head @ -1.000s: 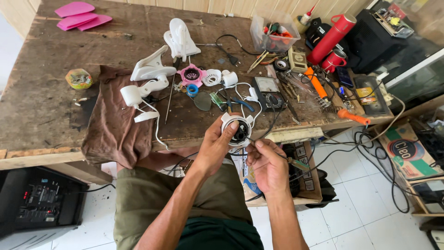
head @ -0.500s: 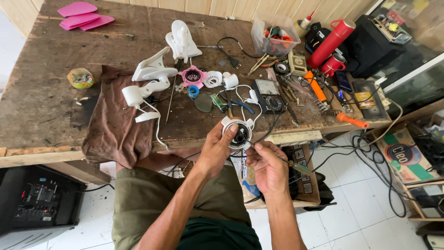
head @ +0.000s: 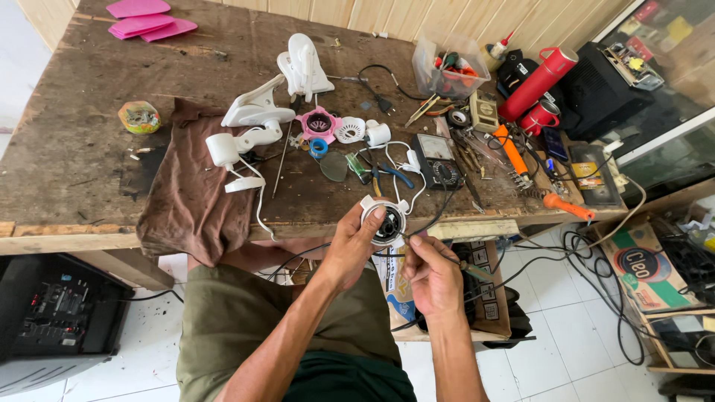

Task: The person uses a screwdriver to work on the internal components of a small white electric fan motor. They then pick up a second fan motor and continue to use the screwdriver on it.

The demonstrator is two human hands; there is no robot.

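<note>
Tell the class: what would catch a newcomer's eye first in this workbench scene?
First, the two hands at the bench's near edge: the left hand grips a small round white motor housing while the right hand pinches a thin black wire running to it. Next, the bright red flask at the far right of the cluttered wooden bench, and the brown cloth draped over its front edge.

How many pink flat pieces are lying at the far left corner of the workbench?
3: the top pink piece, a second overlapping below it, and a third poking out to the right. They are stacked, so more may be hidden beneath.
</note>
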